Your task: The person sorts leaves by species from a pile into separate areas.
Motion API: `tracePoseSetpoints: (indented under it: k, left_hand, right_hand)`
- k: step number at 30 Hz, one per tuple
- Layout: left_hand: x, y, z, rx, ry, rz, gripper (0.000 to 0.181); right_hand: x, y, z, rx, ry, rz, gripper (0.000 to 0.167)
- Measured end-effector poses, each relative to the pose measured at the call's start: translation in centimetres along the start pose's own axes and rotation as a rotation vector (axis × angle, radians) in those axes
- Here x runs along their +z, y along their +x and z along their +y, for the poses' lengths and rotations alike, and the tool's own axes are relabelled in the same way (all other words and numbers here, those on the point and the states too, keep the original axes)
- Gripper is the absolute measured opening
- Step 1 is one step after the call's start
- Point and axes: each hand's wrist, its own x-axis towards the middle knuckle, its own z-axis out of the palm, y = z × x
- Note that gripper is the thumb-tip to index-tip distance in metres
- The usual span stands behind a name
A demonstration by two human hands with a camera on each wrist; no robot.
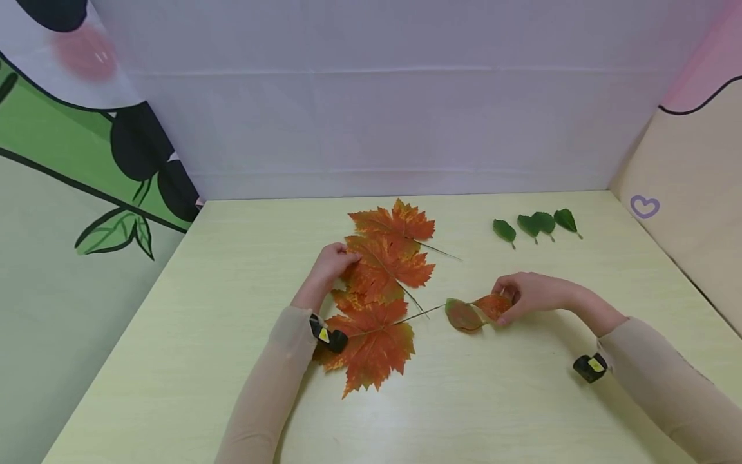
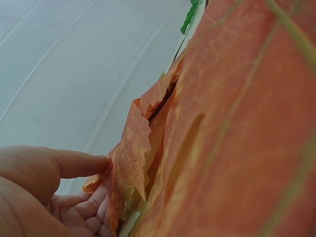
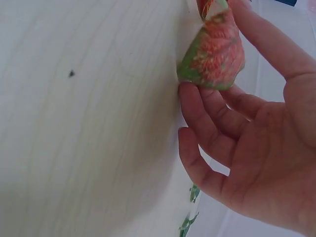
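Observation:
Three orange maple-shaped leaves lie in an overlapping column: a top leaf [image 1: 400, 222], a middle leaf [image 1: 385, 264] and a bottom leaf [image 1: 377, 341]. My left hand [image 1: 333, 263] pinches the left edge of the middle leaf; in the left wrist view the thumb of the left hand [image 2: 54, 187] presses on the leaf edge [image 2: 131, 158]. On the right, my right hand [image 1: 536, 293] holds a small red-orange leaf [image 1: 493, 306] between thumb and fingers, seen also as a red-green leaf [image 3: 215, 54] by the right hand [image 3: 256, 128]. Beside it is a green-red leaf [image 1: 464, 316].
Several small green leaves [image 1: 543, 222] lie in a row at the back right of the pale table [image 1: 464, 399]. A pale cloth backdrop [image 1: 371, 129] stands behind the table, with printed panels at both sides.

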Motion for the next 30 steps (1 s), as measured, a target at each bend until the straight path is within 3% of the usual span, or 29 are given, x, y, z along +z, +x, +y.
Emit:
tracePoseSetpoints:
  k: [13,22,30]
  left_hand:
    - [0.1,0.3,-0.2,0.001,0.01,0.007,0.027]
    - [0.0,0.2,-0.2,0.003,0.006,0.002,0.027]
    - [0.0,0.0,0.0,-0.007,0.0,0.004,0.027]
  right_hand:
    - [0.0,-0.4,1.2,-0.037,0.031,-0.081,0.018]
    - [-0.8,-0.8,1.2,-0.046,0.051,-0.007,0.018]
    - [-1.9,-1.3,1.9,-0.064,0.196,0.029,0.018]
